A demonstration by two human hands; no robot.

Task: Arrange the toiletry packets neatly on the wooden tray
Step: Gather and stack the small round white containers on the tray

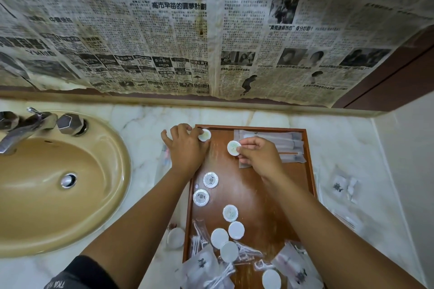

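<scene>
**Round packets going down at the tray's far end**

I am looking at a newspaper sheet (141, 30) hanging across the wall at 12 o'clock. A tan sink (47, 195) with its tap (21, 129) is taking up the 9 o'clock side of the marble tabletop (340, 143). The wooden tray (310, 159) is lying in the middle, running from 12 down to 6 o'clock.

The left hand (185, 148) is reaching to the tray's 11 o'clock corner, its fingertips curling onto the corner packet (205, 135), which is resting just inside the rim. The right hand (258, 155) is working towards 1 o'clock, pinching the second packet (233, 148) between thumb and fingers just above the wood. I am reading this as the placing step: a row of round packets is beginning along the far edge.

The next move, as I am judging it, is calling for both packets to be set flat, level with each other, and then released.

The long sachets (281, 138) are already filling the 1 o'clock corner, so they are limiting room there. A pair of printed packets (210, 180) is waiting at 9 o'clock on the tray. A loose heap (202, 263) of sachets and discs is crowding the 6 o'clock end. Stray sachets (340, 185) are lying off the tray at 3 o'clock, and one stray disc (176, 238) at 7 o'clock.
</scene>
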